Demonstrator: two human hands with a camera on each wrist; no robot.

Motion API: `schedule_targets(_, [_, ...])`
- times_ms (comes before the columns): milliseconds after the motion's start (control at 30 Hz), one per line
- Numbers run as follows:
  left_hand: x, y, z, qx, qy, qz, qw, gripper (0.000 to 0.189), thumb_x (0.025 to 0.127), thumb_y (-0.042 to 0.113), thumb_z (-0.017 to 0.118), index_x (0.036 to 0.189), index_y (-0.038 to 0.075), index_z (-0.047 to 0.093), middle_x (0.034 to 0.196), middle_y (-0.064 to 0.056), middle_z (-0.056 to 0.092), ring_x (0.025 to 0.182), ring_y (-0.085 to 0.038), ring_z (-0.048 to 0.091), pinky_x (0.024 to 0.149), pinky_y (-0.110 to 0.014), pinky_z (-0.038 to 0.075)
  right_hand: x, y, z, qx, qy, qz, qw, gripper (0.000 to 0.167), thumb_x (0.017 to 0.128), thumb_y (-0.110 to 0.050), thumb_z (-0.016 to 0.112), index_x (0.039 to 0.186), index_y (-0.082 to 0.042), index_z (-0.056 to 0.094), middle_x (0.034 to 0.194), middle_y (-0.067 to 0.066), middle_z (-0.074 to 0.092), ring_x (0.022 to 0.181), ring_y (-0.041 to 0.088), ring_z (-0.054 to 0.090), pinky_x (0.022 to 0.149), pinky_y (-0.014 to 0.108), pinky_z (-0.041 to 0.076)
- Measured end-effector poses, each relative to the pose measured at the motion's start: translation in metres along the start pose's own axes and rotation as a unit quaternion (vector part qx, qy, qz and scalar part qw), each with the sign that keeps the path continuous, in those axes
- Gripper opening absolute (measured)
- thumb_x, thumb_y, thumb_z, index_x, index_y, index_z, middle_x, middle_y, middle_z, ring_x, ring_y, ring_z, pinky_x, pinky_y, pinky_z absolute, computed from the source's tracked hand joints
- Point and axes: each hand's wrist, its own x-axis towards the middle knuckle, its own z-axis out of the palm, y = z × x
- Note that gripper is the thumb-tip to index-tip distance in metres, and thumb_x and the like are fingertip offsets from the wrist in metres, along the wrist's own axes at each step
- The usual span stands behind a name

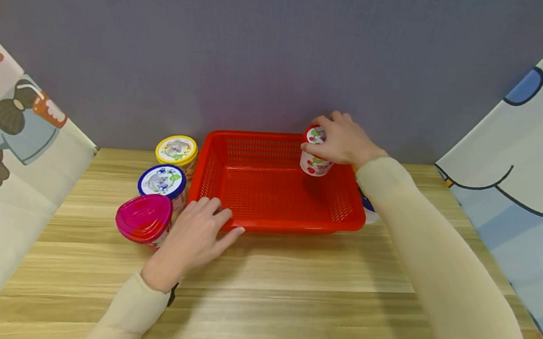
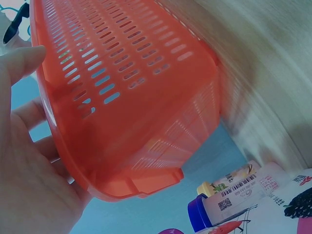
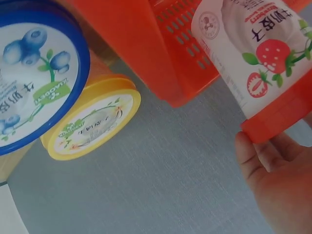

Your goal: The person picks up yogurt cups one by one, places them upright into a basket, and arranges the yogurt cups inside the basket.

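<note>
Left hand (image 1: 197, 231) gripped the red basket (image 1: 270, 226); right hand (image 1: 346, 142) pinched a red-lidded tub (image 1: 314, 166) above it, apparently unplaced; we counted five tubs (image 1: 162, 180) outside.

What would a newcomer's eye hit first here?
Probably the bright red basket in the middle of the wooden table, with the left hand at its near-left corner. Next, the red-lidded strawberry tub in the right hand, toward the basket's far right. Then the magenta, blue and yellow lids lined up left of the basket.
</note>
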Motion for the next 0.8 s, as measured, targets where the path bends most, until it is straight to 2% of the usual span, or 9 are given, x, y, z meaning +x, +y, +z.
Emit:
schedule_targets(533, [-0.001,-0.002,0.001,-0.005,0.011,0.004,0.9999,0.035,0.097,0.045,0.063,0.087,0.012,0.068,0.081,-0.005,0.052,0.074,-0.024,0.046,0.066,-0.035,0.038,0.012,-0.008,0.016,0.001,-0.025,0.017,0.9995,0.072,0.088,-0.062,0.058,0.141,-0.014,0.051,0.132,0.019,0.045,0.119,0.037,0.04,0.094,0.055,0.042])
schedule_targets(800, [-0.001,-0.002,0.0,-0.002,0.005,0.001,1.0,0.034,0.097,0.044,0.063,0.088,0.012,0.068,0.081,-0.004,0.051,0.074,-0.023,0.046,0.066,-0.034,0.038,0.017,-0.009,0.024,-0.008,-0.068,0.029,0.9973,0.079,0.088,-0.063,0.058,0.149,-0.014,0.045,0.145,0.022,0.038,0.128,0.04,0.036,0.101,0.059,0.04])
